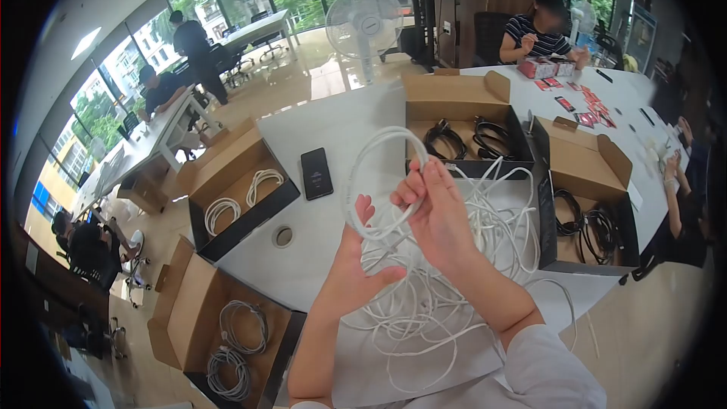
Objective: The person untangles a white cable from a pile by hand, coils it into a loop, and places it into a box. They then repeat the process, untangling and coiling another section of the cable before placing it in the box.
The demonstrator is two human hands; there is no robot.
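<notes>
A loop of white cable point(400, 133) is raised over the table. My right hand point(441, 216) grips its right side, fingers curled in and thumb pressed against it. My left hand point(354, 261) is open at the lower left of the loop, with its thumb stretched out and its fingers up beside the coil, partly hidden by it. Below both hands spreads a tangled heap of white cables point(424, 310), some strands trailing towards the table's front edge.
Open cardboard boxes hold coiled cables: white ones point(223, 216) at left, grey ones point(229, 382) at lower left, black ones point(492, 136) at back and more black ones point(598, 235) at right. A phone point(316, 173) and tape roll point(282, 236) lie left. A person point(541, 34) sits across.
</notes>
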